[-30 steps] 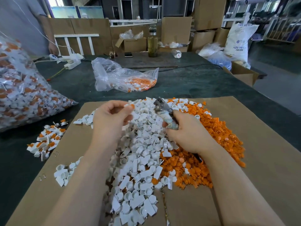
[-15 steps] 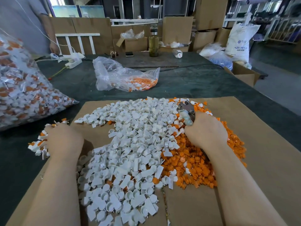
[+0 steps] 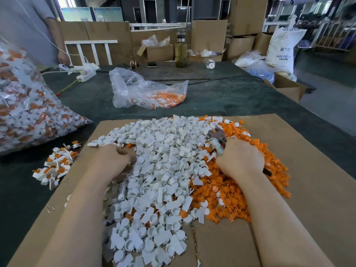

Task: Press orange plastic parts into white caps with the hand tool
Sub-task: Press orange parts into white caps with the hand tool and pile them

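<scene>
Currently the right hand (image 3: 239,162) is gripping the tool (image 3: 216,138), fingers curled round its handle. The tool's metal head is pointing up and away from the person, and a dark handle end is showing past the wrist on the right. This hand is resting over the boundary where the white caps (image 3: 159,170) are meeting the orange parts (image 3: 250,191).

The left hand (image 3: 113,158) is lying palm down at the left edge of the caps, fingers curled and reaching in among them. Whether the fingers are pinching a cap cannot be told, since they are turned away from the camera.

Both piles are lying on a cardboard sheet (image 3: 308,199), white caps in the centre and left, orange parts on the right. The cardboard is sitting on a dark green table cover (image 3: 221,97).

To the left of the cardboard, a small pile (image 3: 53,166) of white-and-orange pieces is lying on the cover. A large clear bag (image 3: 23,108) of similar pieces is lying further left. Beyond the cardboard, a second clear bag (image 3: 146,91), partly filled with orange pieces, is lying slumped.
</scene>
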A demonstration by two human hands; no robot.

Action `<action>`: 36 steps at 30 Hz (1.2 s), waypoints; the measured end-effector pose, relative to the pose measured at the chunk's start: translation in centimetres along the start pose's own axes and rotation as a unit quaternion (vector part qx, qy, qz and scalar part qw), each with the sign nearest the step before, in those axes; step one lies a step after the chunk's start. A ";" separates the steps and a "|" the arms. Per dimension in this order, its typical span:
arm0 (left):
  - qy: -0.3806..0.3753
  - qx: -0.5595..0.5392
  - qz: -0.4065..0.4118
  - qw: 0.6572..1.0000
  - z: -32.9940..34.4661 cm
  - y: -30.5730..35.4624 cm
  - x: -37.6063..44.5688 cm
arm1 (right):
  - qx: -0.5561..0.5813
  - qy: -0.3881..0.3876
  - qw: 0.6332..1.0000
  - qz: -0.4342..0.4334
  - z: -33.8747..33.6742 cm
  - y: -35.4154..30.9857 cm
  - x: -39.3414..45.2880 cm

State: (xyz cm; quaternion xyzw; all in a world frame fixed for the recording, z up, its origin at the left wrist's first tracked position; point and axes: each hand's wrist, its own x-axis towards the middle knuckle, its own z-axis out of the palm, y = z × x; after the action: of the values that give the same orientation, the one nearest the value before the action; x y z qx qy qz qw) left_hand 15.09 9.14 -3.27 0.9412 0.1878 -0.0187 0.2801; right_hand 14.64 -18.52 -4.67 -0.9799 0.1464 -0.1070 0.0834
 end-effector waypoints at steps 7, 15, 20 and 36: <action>0.025 -0.070 0.041 0.996 1.1 0.5 0.2 | -0.004 0.001 1.000 -0.013 0.3 -0.1 0.2; 0.042 -0.407 0.093 0.908 1.5 3.8 -2.2 | 0.036 0.013 0.999 -0.018 0.2 -0.2 0.4; -0.028 -0.534 0.095 0.840 2.0 5.8 -3.8 | 0.199 0.026 0.979 -0.040 -0.3 -0.5 0.6; -0.058 -0.580 0.085 0.808 3.6 8.0 -6.1 | 0.554 0.041 0.821 -0.128 -1.5 -2.4 -1.0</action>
State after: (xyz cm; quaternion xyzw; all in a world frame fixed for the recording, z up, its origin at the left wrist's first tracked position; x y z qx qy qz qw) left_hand 12.56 -1.05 -1.31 0.6127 0.0662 0.0635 0.7849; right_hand 13.98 -16.15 -2.91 -0.7729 -0.0614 -0.2197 0.5920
